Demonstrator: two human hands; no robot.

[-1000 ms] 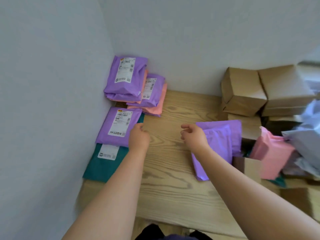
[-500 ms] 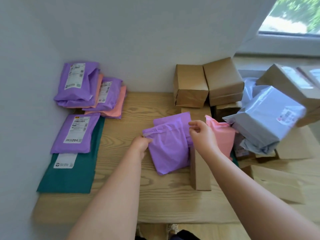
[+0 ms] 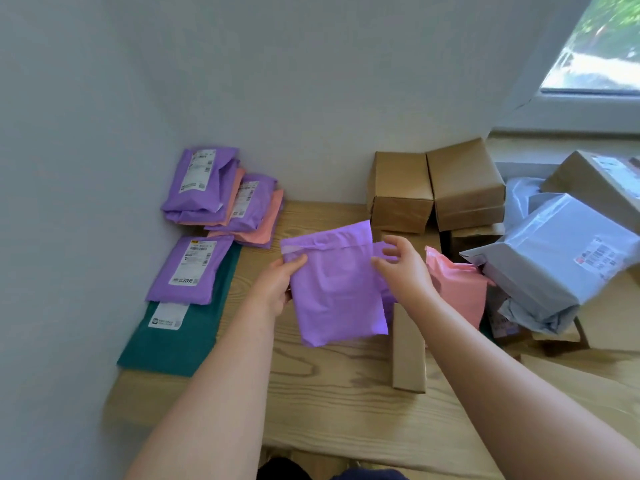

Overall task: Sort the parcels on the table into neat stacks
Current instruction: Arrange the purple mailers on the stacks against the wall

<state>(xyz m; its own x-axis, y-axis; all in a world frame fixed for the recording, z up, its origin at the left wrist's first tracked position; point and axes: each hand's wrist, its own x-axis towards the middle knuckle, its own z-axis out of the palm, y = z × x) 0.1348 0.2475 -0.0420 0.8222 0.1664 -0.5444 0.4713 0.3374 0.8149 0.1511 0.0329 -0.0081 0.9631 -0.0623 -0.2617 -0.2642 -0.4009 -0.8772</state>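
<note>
Far left, by the wall: a green mailer [image 3: 180,344] lies flat on the worktop [image 3: 329,393], with a labelled mailer [image 3: 173,275] on its far end. Behind these is a slumped pile [image 3: 221,199] of purple and pink mailers.

Centre: the left hand [image 3: 277,285] grips the upper left corner of a plain purple parcel [image 3: 336,292], thumb on top and fingers curled beneath. The parcel is over the middle of the worktop. The right hand [image 3: 405,271] is at its right edge, fingers [image 3: 393,242] loosely spread and pinching nothing; whether they touch it cannot be told.

Right: a narrow box [image 3: 408,355] lies near the front. Beyond it are a pink parcel [image 3: 457,292], two brown boxes [image 3: 401,188] at the wall, and a grey parcel [image 3: 561,258] atop a heap.
</note>
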